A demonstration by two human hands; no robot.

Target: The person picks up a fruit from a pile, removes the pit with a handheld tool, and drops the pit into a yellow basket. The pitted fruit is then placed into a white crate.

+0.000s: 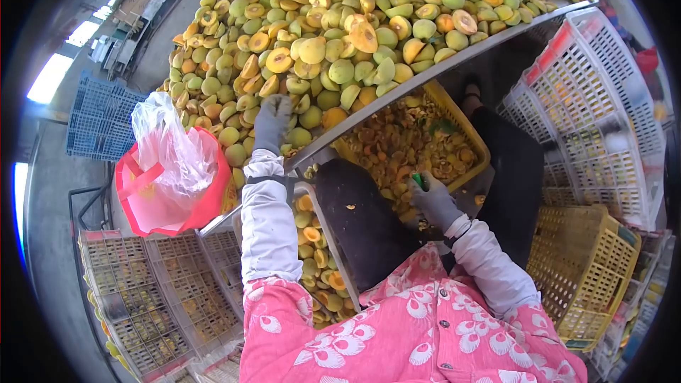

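The fruit (340, 35), green and yellow with many pieces already halved, is heaped on the table (454, 61), probably so that it is within easy reach. The gloved left hand (273, 122) rests on the pile at the table's near edge. Its arm is stretched forward and its fingers bend down over the pieces; whether they grip one, I cannot tell. The right hand (434, 202) is low, below the table edge, with the elbow bent and the fingers closed around a green-handled tool (419, 181). Under the table a yellow crate (482, 143) holds scraps, likely placed there to catch them.
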